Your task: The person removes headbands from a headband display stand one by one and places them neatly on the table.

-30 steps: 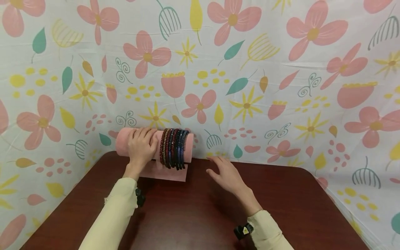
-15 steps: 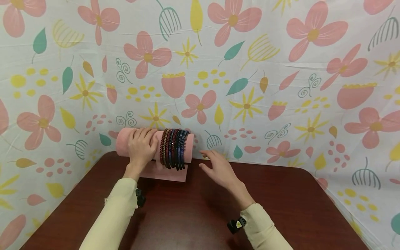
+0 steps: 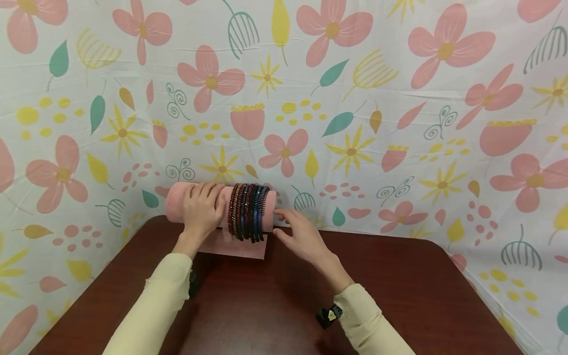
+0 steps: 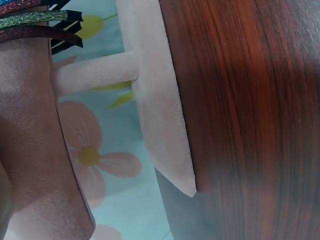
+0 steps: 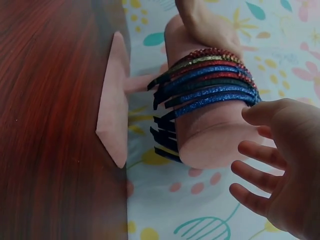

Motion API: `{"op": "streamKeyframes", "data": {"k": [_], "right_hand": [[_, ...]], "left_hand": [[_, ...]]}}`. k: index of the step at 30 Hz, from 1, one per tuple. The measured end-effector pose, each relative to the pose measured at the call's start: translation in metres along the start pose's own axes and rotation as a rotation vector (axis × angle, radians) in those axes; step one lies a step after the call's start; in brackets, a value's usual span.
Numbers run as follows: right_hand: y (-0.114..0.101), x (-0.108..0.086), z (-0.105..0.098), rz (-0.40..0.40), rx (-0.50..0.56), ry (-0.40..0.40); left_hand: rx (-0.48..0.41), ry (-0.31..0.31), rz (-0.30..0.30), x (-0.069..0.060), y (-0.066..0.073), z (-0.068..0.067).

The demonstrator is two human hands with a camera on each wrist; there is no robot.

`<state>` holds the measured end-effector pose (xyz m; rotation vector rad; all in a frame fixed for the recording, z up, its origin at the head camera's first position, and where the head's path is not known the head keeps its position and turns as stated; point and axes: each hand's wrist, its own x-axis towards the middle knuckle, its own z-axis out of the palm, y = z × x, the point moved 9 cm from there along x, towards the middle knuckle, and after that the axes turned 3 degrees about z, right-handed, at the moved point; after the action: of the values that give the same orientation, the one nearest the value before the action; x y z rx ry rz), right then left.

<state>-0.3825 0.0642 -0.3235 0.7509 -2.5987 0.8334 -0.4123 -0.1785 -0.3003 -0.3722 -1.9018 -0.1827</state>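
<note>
A pink, velvety headband stand (image 3: 175,203) lies across the table's back left, its roll raised on a short post above a flat base (image 4: 165,120). Several glittery headbands (image 5: 210,95) in red, gold, blue and dark tones sit side by side round the roll's right part. Their dark ends hang below it. My left hand (image 3: 200,209) grips the roll from above, left of the headbands, with fingers over its top. My right hand (image 3: 306,239) is just beyond the roll's right end, fingers spread and holding nothing. In the right wrist view its thumb is close to the outermost blue headband; contact cannot be told.
The dark reddish-brown table (image 3: 248,305) reaches back to a white cloth (image 3: 355,98) printed with flowers and leaves. This cloth stands close behind the stand and along both sides.
My right hand has moved left and slightly up, from over the table to the roll's right end. My left hand stays on the roll, and the headbands keep their places.
</note>
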Motion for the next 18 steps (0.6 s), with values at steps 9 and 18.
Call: {"op": "streamKeyframes", "data": {"k": [9,18], "right_hand": [[-0.007,0.005,-0.002,-0.023,-0.023,0.041],[-0.012,0.012,-0.001,-0.041,0.001,0.063]], "left_hand": [[-0.022,0.023,0.007,-0.001,0.000,0.000],[-0.025,0.004,-0.012,-0.001,0.000,-0.001]]}}
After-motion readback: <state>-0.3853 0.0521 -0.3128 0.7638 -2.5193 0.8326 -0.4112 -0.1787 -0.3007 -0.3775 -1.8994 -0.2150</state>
